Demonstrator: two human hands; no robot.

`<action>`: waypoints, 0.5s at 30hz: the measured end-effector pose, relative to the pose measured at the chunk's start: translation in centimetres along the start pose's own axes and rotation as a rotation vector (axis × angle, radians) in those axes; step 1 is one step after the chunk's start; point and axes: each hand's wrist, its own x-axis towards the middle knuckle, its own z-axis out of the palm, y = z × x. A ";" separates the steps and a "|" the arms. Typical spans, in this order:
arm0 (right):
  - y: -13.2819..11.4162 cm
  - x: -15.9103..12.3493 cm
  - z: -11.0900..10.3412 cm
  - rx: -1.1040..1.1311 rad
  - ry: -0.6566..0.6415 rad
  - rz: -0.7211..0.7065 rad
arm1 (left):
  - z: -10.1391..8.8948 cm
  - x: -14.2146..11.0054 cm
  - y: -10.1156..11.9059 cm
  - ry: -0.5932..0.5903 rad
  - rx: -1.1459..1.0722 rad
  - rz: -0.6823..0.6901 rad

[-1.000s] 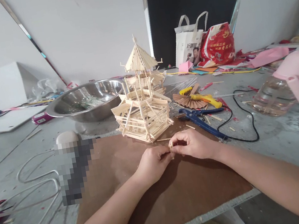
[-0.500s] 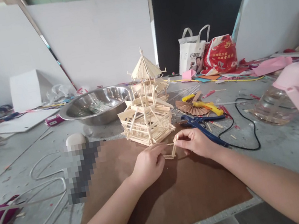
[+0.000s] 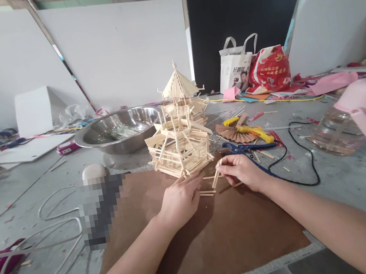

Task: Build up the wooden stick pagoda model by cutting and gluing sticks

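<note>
A pale wooden stick [image 3: 215, 181] tilts over a brown mat [image 3: 189, 260], its upper end pinched in the right hand's [image 3: 243, 172] closed grip.
The left hand [image 3: 182, 202] lies beside loose sticks [image 3: 207, 193], its own grip hidden from view; just beyond, a stick-built pavilion [image 3: 180, 149] stands near a steel basin [image 3: 124, 145] on the table [image 3: 29, 181].

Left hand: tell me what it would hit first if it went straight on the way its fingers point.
The left hand would probably meet the pale wood piece pinched in the right hand. Depth is unclear, so it might brush a loose stick on the brown mat first.
</note>
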 end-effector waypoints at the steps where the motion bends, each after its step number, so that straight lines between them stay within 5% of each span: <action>1: 0.0 0.0 0.0 -0.005 -0.001 0.001 | 0.0 0.0 -0.1 0.003 0.004 -0.004; 15: -0.1 -0.2 0.3 -0.058 -0.015 0.010 | 0.1 -0.3 0.1 0.018 -0.061 -0.021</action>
